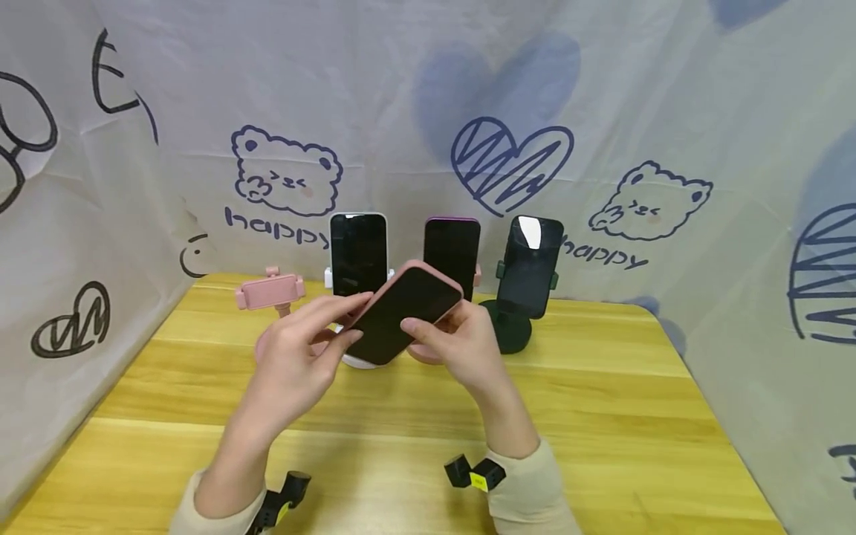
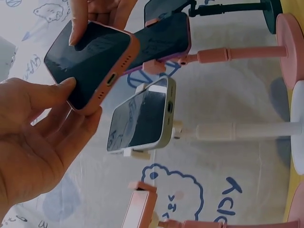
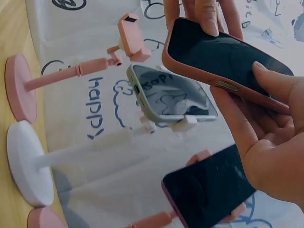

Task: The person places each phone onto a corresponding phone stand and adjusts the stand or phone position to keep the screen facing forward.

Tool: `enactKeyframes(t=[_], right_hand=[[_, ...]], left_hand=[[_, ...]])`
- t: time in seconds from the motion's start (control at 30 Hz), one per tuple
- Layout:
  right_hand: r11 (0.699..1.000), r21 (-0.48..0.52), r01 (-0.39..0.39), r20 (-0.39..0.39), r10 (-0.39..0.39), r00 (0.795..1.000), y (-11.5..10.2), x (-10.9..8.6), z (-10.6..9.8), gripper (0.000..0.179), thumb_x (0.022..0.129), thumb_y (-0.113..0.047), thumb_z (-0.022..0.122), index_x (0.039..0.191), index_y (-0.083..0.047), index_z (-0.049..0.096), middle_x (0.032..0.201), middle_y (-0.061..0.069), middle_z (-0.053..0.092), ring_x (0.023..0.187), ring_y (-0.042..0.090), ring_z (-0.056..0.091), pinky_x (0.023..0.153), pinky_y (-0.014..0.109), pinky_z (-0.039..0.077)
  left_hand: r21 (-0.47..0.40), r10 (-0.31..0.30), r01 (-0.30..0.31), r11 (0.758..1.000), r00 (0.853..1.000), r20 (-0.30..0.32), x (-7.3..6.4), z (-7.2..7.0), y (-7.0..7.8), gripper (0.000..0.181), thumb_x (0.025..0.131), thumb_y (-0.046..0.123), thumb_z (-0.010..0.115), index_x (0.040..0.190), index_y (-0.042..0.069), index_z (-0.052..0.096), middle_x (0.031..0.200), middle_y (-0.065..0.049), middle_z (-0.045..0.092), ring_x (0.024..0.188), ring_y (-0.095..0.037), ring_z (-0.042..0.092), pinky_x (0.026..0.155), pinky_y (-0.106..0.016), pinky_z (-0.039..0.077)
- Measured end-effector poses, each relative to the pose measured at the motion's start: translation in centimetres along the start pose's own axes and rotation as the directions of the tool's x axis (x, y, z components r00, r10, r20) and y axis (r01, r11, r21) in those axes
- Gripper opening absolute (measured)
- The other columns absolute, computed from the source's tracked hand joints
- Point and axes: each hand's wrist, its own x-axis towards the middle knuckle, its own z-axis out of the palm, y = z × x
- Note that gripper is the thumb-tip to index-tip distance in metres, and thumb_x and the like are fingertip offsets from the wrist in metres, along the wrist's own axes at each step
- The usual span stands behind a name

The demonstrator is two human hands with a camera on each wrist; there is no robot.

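Observation:
Both hands hold a smartphone in a pink case (image 1: 401, 316), tilted with its dark screen up, above the table and in front of the stands. The left hand (image 1: 301, 353) pinches its lower left part, thumb at the screen's edge and fingers behind. At the other side the right hand (image 1: 468, 345) grips it, thumb on the screen edge. The left wrist view shows the charging port (image 2: 111, 79) in the phone's end. Nearest behind the left hand is a pink phone stand (image 1: 270, 291) with a bare clamp; its base is mostly hidden by that hand.
Three stands behind the hands carry phones: a pale-framed phone (image 1: 359, 253) on a white stand, a purple-edged phone (image 1: 452, 253) on a pink stand, and a black phone (image 1: 531, 267) on a dark green stand. A printed cloth (image 1: 401, 89) hangs behind the wooden table (image 1: 602, 416).

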Motion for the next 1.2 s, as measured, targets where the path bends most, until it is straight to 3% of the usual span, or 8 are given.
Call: enactKeyframes(t=[0.2,0.37,0.5,0.67,0.77,0.87,1.03,1.2], right_hand=[[0.999,0.007,0.050,-0.041,-0.050,0.998,-0.8,2.0,1.1,0.027,0.094,0.002,0.074,0.121,0.005,0.069,0.107,0.013,0.076,0.091,0.021,0.072,0.082,0.034,0.063],[0.995,0.041,0.091,-0.054,-0.089,0.995,-1.8,4.4,2.1,0.027,0.096,0.001,0.072,0.122,0.003,0.067,0.109,0.014,0.074,0.094,0.023,0.075,0.083,0.042,0.064],[0.995,0.031,0.098,-0.052,-0.097,0.994,-2.7,6.3,3.4,0.032,0.097,-0.004,0.073,0.128,-0.002,0.064,0.114,0.015,0.073,0.098,0.026,0.075,0.084,0.042,0.064],[0.999,0.007,0.054,-0.038,-0.054,0.998,-3.8,8.9,5.4,0.038,0.095,-0.006,0.075,0.131,-0.005,0.062,0.114,0.015,0.073,0.097,0.026,0.075,0.081,0.039,0.064],[0.999,-0.024,0.024,-0.013,-0.025,1.000,-4.3,10.3,6.6,0.042,0.094,-0.006,0.076,0.134,-0.006,0.061,0.113,0.015,0.072,0.095,0.026,0.074,0.079,0.038,0.065],[0.998,-0.055,0.020,0.034,-0.018,0.999,-4.5,11.5,7.5,0.045,0.094,-0.005,0.077,0.136,-0.005,0.060,0.113,0.016,0.071,0.094,0.026,0.073,0.078,0.039,0.065],[0.987,-0.158,0.041,0.101,-0.025,0.995,-4.2,12.8,8.8,0.043,0.094,-0.007,0.078,0.134,-0.006,0.062,0.108,0.012,0.071,0.091,0.020,0.073,0.076,0.033,0.064],[0.971,-0.233,0.050,0.141,-0.017,0.990,-4.0,13.5,9.7,0.042,0.094,-0.008,0.078,0.133,-0.005,0.062,0.107,0.010,0.072,0.088,0.017,0.073,0.075,0.027,0.063]], left_hand=[[-0.081,-0.016,-0.001,0.997,0.979,-0.203,0.1,-1.1,-0.2,0.035,0.085,-0.019,0.075,0.117,-0.003,0.075,0.111,-0.012,0.071,0.098,-0.012,0.068,0.084,-0.019,0.060],[-0.036,-0.037,0.024,0.999,0.905,-0.423,0.2,-2.7,-0.8,0.028,0.088,-0.017,0.070,0.113,-0.006,0.075,0.112,-0.014,0.069,0.099,-0.010,0.066,0.089,-0.016,0.057],[0.033,-0.094,0.128,0.991,0.859,-0.504,0.0,-4.3,-1.7,0.026,0.091,-0.013,0.068,0.116,-0.006,0.074,0.115,-0.013,0.067,0.101,-0.010,0.063,0.090,-0.013,0.055],[0.080,-0.309,0.384,0.920,0.835,-0.456,-0.4,-6.2,-3.0,0.031,0.097,0.001,0.068,0.128,-0.001,0.069,0.124,-0.014,0.062,0.110,-0.016,0.063,0.092,-0.015,0.055],[0.117,-0.471,0.537,0.835,0.809,-0.351,-0.7,-7.0,-3.8,0.038,0.101,0.015,0.066,0.137,0.001,0.063,0.133,-0.016,0.059,0.119,-0.027,0.063,0.099,-0.033,0.057],[0.154,-0.570,0.611,0.777,0.786,-0.240,-0.8,-7.5,-4.6,0.046,0.103,0.023,0.064,0.143,0.002,0.058,0.138,-0.018,0.056,0.125,-0.036,0.061,0.102,-0.051,0.054],[0.194,-0.582,0.611,0.767,0.791,-0.189,-0.7,-7.3,-5.4,0.041,0.104,0.025,0.062,0.140,0.004,0.061,0.135,-0.018,0.059,0.124,-0.037,0.063,0.098,-0.052,0.057],[0.200,-0.569,0.607,0.769,0.793,-0.219,-0.7,-7.1,-5.5,0.037,0.104,0.024,0.061,0.136,0.004,0.065,0.131,-0.017,0.062,0.122,-0.036,0.064,0.082,-0.022,0.052]])
